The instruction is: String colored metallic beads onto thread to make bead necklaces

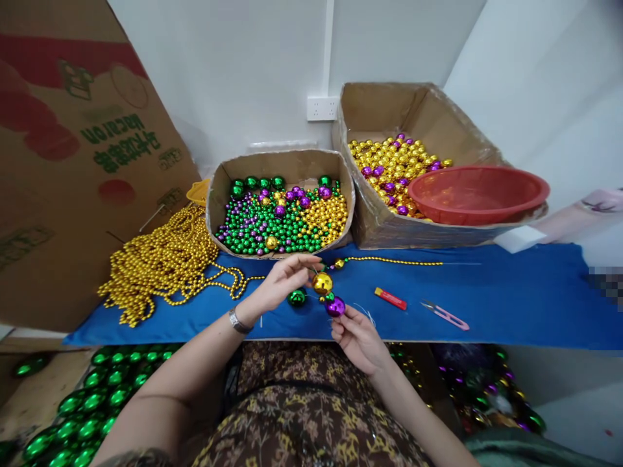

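Over the front of the blue-covered table, my two hands hold a short bead string. My left hand [287, 280], with a watch at the wrist, is closed at its upper end, fingertips against a large gold bead [322, 283]. Small green beads [329, 297] sit between that and a large purple bead [335, 306]. My right hand [359, 335] pinches the purple bead from below. A dark green bead [296, 297] lies on the cloth just under my left hand. Behind the fingers, a string of small gold beads [389, 259] runs to the right, ending in a thin wire or needle.
A red-and-yellow lighter or tube [390, 299] and pink thread snips [450, 316] lie right on the blue cloth [535, 292]. Behind stand a carton of mixed beads [280, 250] and a larger carton [389, 233] bearing a red basin [479, 194]. Gold bead strands [160, 259] are heaped left.
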Demonstrator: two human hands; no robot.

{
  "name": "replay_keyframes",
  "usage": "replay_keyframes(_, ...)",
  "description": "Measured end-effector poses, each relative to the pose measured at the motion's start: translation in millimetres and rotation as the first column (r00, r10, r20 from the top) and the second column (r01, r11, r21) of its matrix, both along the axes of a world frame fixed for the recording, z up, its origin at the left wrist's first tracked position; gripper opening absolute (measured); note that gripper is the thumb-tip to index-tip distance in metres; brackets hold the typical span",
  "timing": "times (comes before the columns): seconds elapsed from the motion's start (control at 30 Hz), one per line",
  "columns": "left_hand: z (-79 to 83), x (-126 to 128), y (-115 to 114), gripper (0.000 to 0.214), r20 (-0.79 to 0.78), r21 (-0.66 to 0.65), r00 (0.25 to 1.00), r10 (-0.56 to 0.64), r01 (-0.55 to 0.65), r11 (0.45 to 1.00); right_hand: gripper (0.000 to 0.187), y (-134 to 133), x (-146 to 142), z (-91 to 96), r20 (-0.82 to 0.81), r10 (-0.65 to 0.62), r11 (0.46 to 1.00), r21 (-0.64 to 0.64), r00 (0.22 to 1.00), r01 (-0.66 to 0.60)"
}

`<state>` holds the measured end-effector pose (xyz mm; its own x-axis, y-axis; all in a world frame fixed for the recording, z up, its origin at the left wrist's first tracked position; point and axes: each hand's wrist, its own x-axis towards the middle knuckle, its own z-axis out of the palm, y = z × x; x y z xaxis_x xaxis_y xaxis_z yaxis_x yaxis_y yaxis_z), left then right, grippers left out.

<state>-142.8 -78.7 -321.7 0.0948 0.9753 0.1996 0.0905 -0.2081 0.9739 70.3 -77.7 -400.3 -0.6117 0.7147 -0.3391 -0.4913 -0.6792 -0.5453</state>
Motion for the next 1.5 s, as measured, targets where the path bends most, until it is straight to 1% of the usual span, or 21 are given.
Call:
replay_keyframes(0.07, 1.9, -16, 11, 0.033, -0.265, 0.155, 0.951, 0.158, -0.12, 0.981, 0.029, 1, 2, 1.9, -0.027, -0.001, 1.0, -0.01, 1.0, 0.0)
replay_keyframes(0.1, 2.8, -25, 19, 0.03, -0.429, 0.255, 0.865, 0.262, -0.162, 0.953, 0.029, 1, 4, 2.8, -0.034, -0.003, 1.0, -0.008, 0.999, 0.003)
replay_keyframes(0.17, 4.3, -45, 34, 0.024, -0.696, 0.392, 0.598, 0.397, -0.147, 0.908, 0.028, 3, 6, 4.3, -0.037, -0.014, 1.0, 0.003, 0.999, 0.014)
replay_keyframes(0.27, 5.8, -71, 52, 0.021, -0.907, 0.348, 0.218, 0.359, -0.09, 0.933, 0.03, 6, 11, 5.5, -0.026, -0.033, 0.999, 0.022, 0.999, 0.034)
replay_keyframes(0.33, 7.2, -81, 57, 0.022, -0.956, 0.287, 0.034, 0.292, -0.106, 0.952, 0.031, 7, 13, 5.5, -0.014, -0.043, 0.999, 0.032, 0.999, 0.044)
replay_keyframes(0.4, 8.9, -82, 59, 0.024, -0.963, 0.267, -0.079, 0.259, -0.123, 0.956, 0.032, 7, 15, 5.2, -0.002, -0.051, 0.998, 0.037, 0.999, 0.051)
replay_keyframes(0.47, 10.4, -77, 61, 0.024, -0.963, 0.257, -0.113, 0.245, -0.108, 0.96, 0.032, 7, 15, 5.2, 0.009, -0.054, 0.998, 0.036, 0.998, 0.054)
replay_keyframes(0.7, 1.3, -46, 90, 0.028, -0.995, 0.095, -0.002, 0.096, -0.162, 0.982, 0.033, 9, 8, 8.5, -0.005, -0.069, 0.998, -0.001, 0.998, 0.069)
replay_keyframes(0.83, -0.9, -47, 100, 0.026, -0.994, 0.085, 0.053, 0.096, -0.191, 0.978, 0.034, 10, 7, 9.6, -0.011, -0.077, 0.997, -0.016, 0.997, 0.077)
replay_keyframes(0.93, 3.0, -51, 95, 0.025, -0.985, 0.118, 0.098, 0.14, -0.209, 0.971, 0.033, 11, 8, 9.2, -0.015, -0.088, 0.996, -0.013, 0.996, 0.087)
replay_keyframes(0.97, 4.2, -51, 90, 0.026, -0.969, 0.14, 0.168, 0.179, -0.221, 0.965, 0.032, 12, 8, 9.0, -0.013, -0.092, 0.996, -0.012, 0.996, 0.091)
replay_keyframes(1.0, 5.1, -50, 84, 0.026, -0.927, 0.157, 0.299, 0.228, -0.243, 0.957, 0.032, 12, 8, 8.8, -0.01, -0.093, 0.996, -0.011, 0.996, 0.093)
replay_keyframes(1.03, 5.3, -49, 77, 0.026, -0.832, 0.154, 0.482, 0.276, -0.278, 0.948, 0.032, 12, 8, 8.5, -0.007, -0.093, 0.996, -0.011, 0.996, 0.093)
replay_keyframes(1.07, 5.1, -47, 70, 0.027, -0.663, 0.118, 0.68, 0.312, -0.317, 0.941, 0.033, 12, 7, 8.3, -0.004, -0.092, 0.996, -0.011, 0.996, 0.092)
replay_keyframes(1.1, 4.4, -44, 62, 0.027, -0.428, 0.05, 0.842, 0.329, -0.341, 0.939, 0.033, 13, 6, 8.2, -0.001, -0.091, 0.996, -0.011, 0.996, 0.091)
replay_keyframes(1.13, 3.4, -41, 54, 0.027, -0.173, -0.039, 0.93, 0.325, -0.336, 0.941, 0.033, 13, 6, 8.1, 0.002, -0.089, 0.996, -0.01, 0.996, 0.089)
replay_keyframes(1.17, 2.3, -37, 46, 0.028, 0.045, -0.126, 0.949, 0.313, -0.305, 0.944, 0.033, 13, 5, 8.0, 0.006, -0.087, 0.996, -0.01, 0.996, 0.087)
replay_keyframes(1.2, 1.2, -33, 39, 0.027, 0.219, -0.194, 0.927, 0.305, -0.265, 0.945, 0.033, 13, 4, 8.0, 0.012, -0.084, 0.996, -0.01, 0.996, 0.084)
replay_keyframes(1.27, -0.4, -26, 29, 0.025, 0.435, -0.275, 0.847, 0.306, -0.198, 0.941, 0.033, 13, 3, 8.0, 0.029, -0.082, 0.997, -0.004, 0.996, 0.082)
replay_keyframes(1.37, -1.7, -18, 21, 0.022, 0.549, -0.323, 0.769, 0.328, -0.167, 0.931, 0.033, 13, 2, 7.6, 0.059, -0.086, 0.996, 0.018, 0.995, 0.086)
replay_keyframes(1.5, -4.1, -14, 18, 0.019, 0.58, -0.342, 0.742, 0.335, -0.151, 0.927, 0.033, 13, 3, 6.1, 0.081, -0.097, 0.995, 0.029, 0.992, 0.095)
